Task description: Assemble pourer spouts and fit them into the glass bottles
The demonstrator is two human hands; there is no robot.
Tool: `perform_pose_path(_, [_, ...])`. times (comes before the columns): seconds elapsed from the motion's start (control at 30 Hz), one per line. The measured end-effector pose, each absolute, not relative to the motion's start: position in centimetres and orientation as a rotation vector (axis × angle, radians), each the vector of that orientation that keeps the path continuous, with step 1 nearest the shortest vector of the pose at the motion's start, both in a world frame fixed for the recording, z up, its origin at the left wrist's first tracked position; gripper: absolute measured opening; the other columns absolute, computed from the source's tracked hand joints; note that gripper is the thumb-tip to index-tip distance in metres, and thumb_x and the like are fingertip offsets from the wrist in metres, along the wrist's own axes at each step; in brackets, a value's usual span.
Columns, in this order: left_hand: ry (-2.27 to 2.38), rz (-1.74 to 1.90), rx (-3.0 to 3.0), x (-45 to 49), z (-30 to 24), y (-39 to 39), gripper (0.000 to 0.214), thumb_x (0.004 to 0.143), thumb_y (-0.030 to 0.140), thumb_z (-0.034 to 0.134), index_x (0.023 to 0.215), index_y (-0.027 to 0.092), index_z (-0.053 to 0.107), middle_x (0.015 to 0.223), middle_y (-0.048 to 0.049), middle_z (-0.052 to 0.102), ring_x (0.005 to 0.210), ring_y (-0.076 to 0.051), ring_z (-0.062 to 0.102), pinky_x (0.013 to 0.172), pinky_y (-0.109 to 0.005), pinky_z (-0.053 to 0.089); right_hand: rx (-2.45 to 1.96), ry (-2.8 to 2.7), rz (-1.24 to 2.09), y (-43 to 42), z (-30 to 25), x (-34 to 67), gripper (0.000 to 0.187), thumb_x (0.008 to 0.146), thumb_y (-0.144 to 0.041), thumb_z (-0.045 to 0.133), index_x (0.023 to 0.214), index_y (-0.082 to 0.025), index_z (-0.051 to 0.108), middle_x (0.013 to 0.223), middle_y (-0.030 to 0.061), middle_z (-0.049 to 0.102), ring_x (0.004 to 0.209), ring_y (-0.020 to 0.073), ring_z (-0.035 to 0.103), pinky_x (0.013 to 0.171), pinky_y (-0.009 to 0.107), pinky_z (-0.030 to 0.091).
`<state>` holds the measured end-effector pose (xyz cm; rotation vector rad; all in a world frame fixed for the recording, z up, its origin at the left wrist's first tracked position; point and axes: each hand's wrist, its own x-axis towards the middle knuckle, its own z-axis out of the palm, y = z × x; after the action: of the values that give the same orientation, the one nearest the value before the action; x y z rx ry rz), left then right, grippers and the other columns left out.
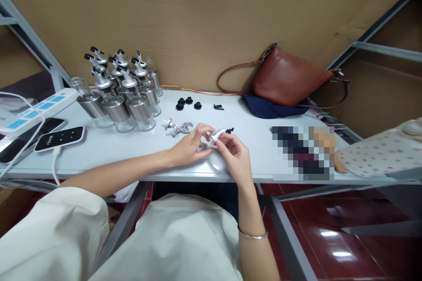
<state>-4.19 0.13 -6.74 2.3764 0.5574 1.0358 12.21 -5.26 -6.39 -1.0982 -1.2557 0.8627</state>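
Note:
Both my hands meet over the front middle of the white table [132, 149]. My left hand [189, 144] and my right hand [234, 154] are closed in a pinch on one small silver pourer spout [216, 134] held between the fingertips. Just left of them lie two more silver spouts [178, 127] loose on the table. A few tiny black pieces [230, 130] sit right behind my right hand. Farther back lie three black round caps [187, 102] and a small black part [218, 106].
A cluster of glass-and-steel dispenser bottles [123, 96] stands at the back left. A power strip [36, 109], a phone and a charging device [59, 138] lie at the left edge. A brown handbag [290, 77] on blue cloth leans against the cardboard wall. Another person's sleeve [379, 153] is at the right.

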Motion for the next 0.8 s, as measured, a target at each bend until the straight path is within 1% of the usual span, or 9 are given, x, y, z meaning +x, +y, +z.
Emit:
perform_pose_path(0.07, [0.551,0.902,2.424,-4.3,-6.2,-0.1,0.047,0.087,0.025,0.057,0.129,0.027,0.036,0.124,-0.0101,0.046,0.102,-0.018,0.056,0.081,-0.031,0.052,-1.116,-1.301,0.857,-5.4,-6.2,12.2,0.018,0.078,-0.036,0.066,0.088,-0.021,0.062,0.082,0.0033,0.068,0.080,0.0190,0.064,0.079,0.034,0.050])
perform_pose_path(0.13, [0.574,0.790,2.420,-4.3,-5.6,-0.3,0.044,0.090,0.027,0.054,0.132,0.028,0.040,0.124,-0.0098,0.049,0.109,-0.021,0.055,0.093,-0.035,0.047,-1.118,-1.347,0.847,-5.5,-6.1,12.2,0.018,0.080,-0.036,0.064,0.090,-0.021,0.063,0.081,0.0030,0.067,0.080,0.0187,0.063,0.079,0.033,0.050])
perform_pose_path(0.23, [0.581,0.748,2.365,-4.3,-5.2,-0.5,0.046,0.091,0.028,0.052,0.136,0.029,0.043,0.121,-0.0088,0.055,0.113,-0.022,0.054,0.099,-0.037,0.043,-1.103,-1.404,0.822,-5.5,-6.2,12.3,0.016,0.082,-0.037,0.062,0.086,-0.021,0.063,0.078,0.0018,0.065,0.078,0.0179,0.061,0.077,0.032,0.050])
perform_pose_path(0.33, [0.567,0.754,2.314,-4.2,-5.1,-0.4,0.044,0.091,0.028,0.053,0.134,0.029,0.048,0.116,-0.0085,0.059,0.109,-0.022,0.055,0.098,-0.036,0.043,-1.098,-1.422,0.804,-5.5,-6.2,12.3,0.015,0.082,-0.036,0.061,0.081,-0.021,0.062,0.073,0.0001,0.061,0.074,0.0169,0.058,0.075,0.031,0.048])
perform_pose_path(0.43, [0.538,0.757,2.290,-4.2,-5.1,-0.1,0.041,0.090,0.028,0.055,0.131,0.029,0.052,0.114,-0.0081,0.060,0.103,-0.021,0.056,0.095,-0.034,0.044,-1.095,-1.414,0.820,-5.5,-6.1,12.3,0.014,0.083,-0.035,0.060,0.083,-0.021,0.062,0.074,0.0000,0.061,0.074,0.0166,0.057,0.074,0.030,0.047])
perform_pose_path(0.53, [0.549,0.790,2.263,-4.3,-5.1,0.0,0.040,0.089,0.028,0.057,0.128,0.029,0.056,0.110,-0.0071,0.062,0.095,-0.018,0.058,0.089,-0.032,0.047,-1.105,-1.389,0.816,-5.6,-6.0,12.3,0.014,0.082,-0.034,0.061,0.086,-0.021,0.063,0.074,-0.0002,0.061,0.073,0.0164,0.057,0.073,0.030,0.046])
perform_pose_path(0.63, [0.565,0.831,2.237,-4.3,-5.2,0.0,0.038,0.087,0.027,0.059,0.126,0.027,0.059,0.107,-0.0069,0.064,0.089,-0.017,0.059,0.082,-0.029,0.050,-1.122,-1.366,0.807,-5.6,-6.0,12.2,0.015,0.081,-0.034,0.063,0.085,-0.020,0.063,0.073,-0.0002,0.061,0.072,0.0164,0.057,0.073,0.030,0.046])
perform_pose_path(0.73, [0.589,0.846,2.221,-4.3,-5.2,-0.1,0.036,0.086,0.025,0.061,0.122,0.025,0.062,0.107,-0.0076,0.066,0.088,-0.016,0.061,0.078,-0.027,0.051,-1.132,-1.361,0.815,-5.5,-6.0,12.2,0.019,0.081,-0.038,0.062,0.085,-0.020,0.064,0.075,0.0008,0.063,0.074,0.0174,0.058,0.074,0.030,0.046])
perform_pose_path(0.8, [0.612,0.843,2.215,-4.3,-5.2,-0.1,0.034,0.085,0.025,0.062,0.119,0.023,0.063,0.106,-0.0076,0.068,0.087,-0.016,0.063,0.077,-0.027,0.052,-1.185,-1.296,0.744,-5.2,-6.0,12.7,0.023,0.084,-0.042,0.057,0.088,-0.020,0.065,0.075,0.0017,0.063,0.073,0.0179,0.059,0.073,0.031,0.046])
